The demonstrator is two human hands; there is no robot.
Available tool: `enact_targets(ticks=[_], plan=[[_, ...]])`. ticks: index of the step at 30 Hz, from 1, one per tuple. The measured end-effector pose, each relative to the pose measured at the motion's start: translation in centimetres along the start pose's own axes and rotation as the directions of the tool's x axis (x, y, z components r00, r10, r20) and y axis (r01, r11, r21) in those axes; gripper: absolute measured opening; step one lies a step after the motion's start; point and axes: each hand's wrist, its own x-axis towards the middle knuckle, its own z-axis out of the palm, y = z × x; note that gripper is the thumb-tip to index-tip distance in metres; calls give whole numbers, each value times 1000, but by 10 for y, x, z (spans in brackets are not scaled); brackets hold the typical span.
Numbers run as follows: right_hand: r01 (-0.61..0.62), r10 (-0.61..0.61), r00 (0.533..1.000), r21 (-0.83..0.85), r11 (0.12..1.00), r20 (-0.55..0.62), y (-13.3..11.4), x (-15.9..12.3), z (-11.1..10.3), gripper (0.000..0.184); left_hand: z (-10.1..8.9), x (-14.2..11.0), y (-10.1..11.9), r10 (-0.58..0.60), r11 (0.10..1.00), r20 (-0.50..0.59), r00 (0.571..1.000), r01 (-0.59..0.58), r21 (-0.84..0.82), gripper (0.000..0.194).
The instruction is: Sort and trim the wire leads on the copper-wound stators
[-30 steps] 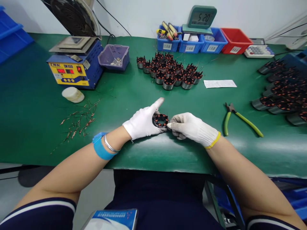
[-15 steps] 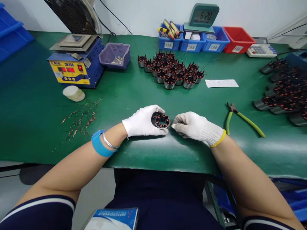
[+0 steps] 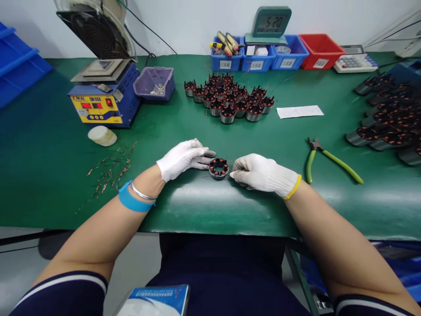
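Observation:
A motor stator (image 3: 219, 168), a small steel ring with copper windings and black insulation, lies on the green table in front of me. My left hand (image 3: 187, 159), in a white glove, is open to its left, with stretched fingers reaching its near side. On the stator's other side, my gloved right hand (image 3: 253, 172) has thumb and forefinger pinched together on a thin wire end at the ring's edge. Fine wires stick out from the stator. To the right of that hand lie green-handled cutting pliers (image 3: 316, 147), their handles spread.
Several more stators (image 3: 228, 115) stand grouped behind, and others (image 3: 381, 136) at the right. Wire scraps (image 3: 110, 169) and a white round block (image 3: 102, 136) lie left, before a blue-yellow device (image 3: 98, 105). Bins, including a red one (image 3: 320, 50), line the wall; a paper slip (image 3: 300, 112) lies nearer.
My left hand has let go of the stator and drawn back left, its fingers opening out. The right hand stays pinched beside the ring. The whole view has shifted slightly.

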Motion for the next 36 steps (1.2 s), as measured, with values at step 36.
enact_targets(ticks=[36], plan=[[-114, -54, 935, -439, 891, -352, -12, -19, -5, 39, 28, -9, -27, 520, 89, 382, 764, -493, 865, 27]])
